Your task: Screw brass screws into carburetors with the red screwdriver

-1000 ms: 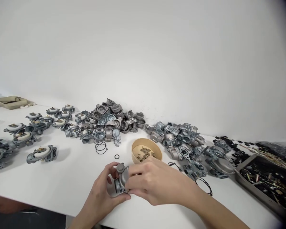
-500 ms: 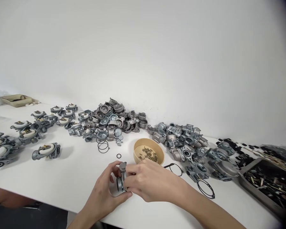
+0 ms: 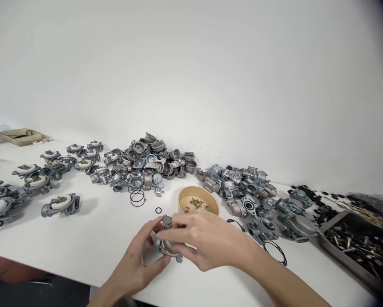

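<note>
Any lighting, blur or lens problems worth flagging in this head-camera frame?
Head view: soft, even light, only faint shadows on the white table; dark vignetting dims the right edge over the grey tray; the left hand and right hand look slightly soft around the metal part; no strong glare.

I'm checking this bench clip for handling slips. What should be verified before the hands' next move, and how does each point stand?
1. Left hand and right hand both grip the small grey cast-metal part: ok.
2. Part held over the white table, inside its near edge: ok.
3. Round tan bowl of small brass screws upright, just behind the right hand: ok.
4. Small black O-ring lies free on the table, apart from both hands: ok.
5. A screw pinched under the right hand: cannot tell, the hand hides it.
</note>
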A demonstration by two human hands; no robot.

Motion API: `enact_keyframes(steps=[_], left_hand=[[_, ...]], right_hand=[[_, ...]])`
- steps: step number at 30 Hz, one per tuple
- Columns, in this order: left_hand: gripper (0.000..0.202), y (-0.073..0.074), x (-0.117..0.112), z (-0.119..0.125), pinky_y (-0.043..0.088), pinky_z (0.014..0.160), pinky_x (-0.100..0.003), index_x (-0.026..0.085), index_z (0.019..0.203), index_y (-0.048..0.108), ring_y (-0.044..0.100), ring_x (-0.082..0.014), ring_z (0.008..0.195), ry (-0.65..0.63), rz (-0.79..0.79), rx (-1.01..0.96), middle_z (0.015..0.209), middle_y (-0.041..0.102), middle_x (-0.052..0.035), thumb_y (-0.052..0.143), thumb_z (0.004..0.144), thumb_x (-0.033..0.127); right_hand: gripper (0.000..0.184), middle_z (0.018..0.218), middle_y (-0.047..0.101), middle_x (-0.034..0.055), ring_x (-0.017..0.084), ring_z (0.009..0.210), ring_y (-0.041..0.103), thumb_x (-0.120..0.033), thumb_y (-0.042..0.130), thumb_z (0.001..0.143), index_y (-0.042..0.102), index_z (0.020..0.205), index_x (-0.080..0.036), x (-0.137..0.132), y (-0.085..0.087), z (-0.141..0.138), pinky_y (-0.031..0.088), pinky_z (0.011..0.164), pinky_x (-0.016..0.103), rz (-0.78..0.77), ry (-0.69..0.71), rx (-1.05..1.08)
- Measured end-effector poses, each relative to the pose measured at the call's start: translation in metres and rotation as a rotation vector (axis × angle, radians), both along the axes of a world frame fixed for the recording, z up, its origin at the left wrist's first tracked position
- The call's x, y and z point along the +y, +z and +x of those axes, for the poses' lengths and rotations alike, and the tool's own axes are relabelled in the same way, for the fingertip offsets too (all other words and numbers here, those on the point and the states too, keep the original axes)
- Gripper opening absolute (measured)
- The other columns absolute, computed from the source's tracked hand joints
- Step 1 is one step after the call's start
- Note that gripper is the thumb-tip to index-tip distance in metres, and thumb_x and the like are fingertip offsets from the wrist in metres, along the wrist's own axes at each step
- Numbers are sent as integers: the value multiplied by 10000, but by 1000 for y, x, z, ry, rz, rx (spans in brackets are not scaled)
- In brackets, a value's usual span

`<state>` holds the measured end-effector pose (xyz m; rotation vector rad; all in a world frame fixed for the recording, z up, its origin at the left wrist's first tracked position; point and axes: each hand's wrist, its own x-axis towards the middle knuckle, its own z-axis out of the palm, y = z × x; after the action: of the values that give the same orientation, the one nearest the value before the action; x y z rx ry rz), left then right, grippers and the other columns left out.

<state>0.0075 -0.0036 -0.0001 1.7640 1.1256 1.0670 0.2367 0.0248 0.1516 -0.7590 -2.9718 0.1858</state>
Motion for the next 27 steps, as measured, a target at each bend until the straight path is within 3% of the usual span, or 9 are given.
enact_keyframes(steps=[2,4,7,10,17,22,27], left_hand=[[660,3,0,-5,568,1053,-445,385,1558,528,683,-282,1124,-40,-44,-11,1446,672,-70,723,936,283],[649,7,0,-7,553,1084,-472,396,1572,515,679,-300,1175,-89,-76,-6,1508,649,-70,704,958,300],[705,12,0,-3,499,1156,-518,401,1580,502,608,-361,1364,-108,-84,16,1604,581,-77,774,931,358],[744,13,0,3,446,1205,-548,381,1532,560,536,-400,1460,-56,-42,23,1606,578,-91,865,854,350],[597,8,3,-2,552,1109,-454,383,1513,562,575,-360,1435,-72,19,55,1603,574,-78,754,950,333],[610,5,2,-5,548,1126,-464,396,1533,517,605,-356,1401,-50,24,59,1585,597,-64,743,969,345],[574,5,2,-1,562,1100,-445,388,1470,550,634,-325,1356,-59,48,94,1536,630,-50,777,947,322]], right_hand=[[629,989,659,65,192,771,570,-63,551,877,604,1473,-260,3,8,13,393,632,287,-11,-27,83],[700,1086,670,102,221,889,613,-13,483,868,552,1523,-247,6,15,27,475,715,311,-6,-74,147],[579,1285,681,128,238,1098,651,-41,396,1009,532,1528,-261,9,25,46,543,878,354,36,-163,246],[450,1320,713,97,229,1169,675,-153,456,1087,533,1508,-290,8,34,60,557,971,365,106,-203,346],[134,1066,797,46,141,750,726,-243,602,1065,680,1174,-241,2,36,58,567,648,253,361,-350,669],[57,952,778,21,135,721,735,-225,668,1031,682,1086,-233,3,25,38,581,651,257,278,-243,930],[71,987,779,23,118,750,706,-203,689,1028,691,1097,-220,3,18,26,567,651,230,94,-143,921]])
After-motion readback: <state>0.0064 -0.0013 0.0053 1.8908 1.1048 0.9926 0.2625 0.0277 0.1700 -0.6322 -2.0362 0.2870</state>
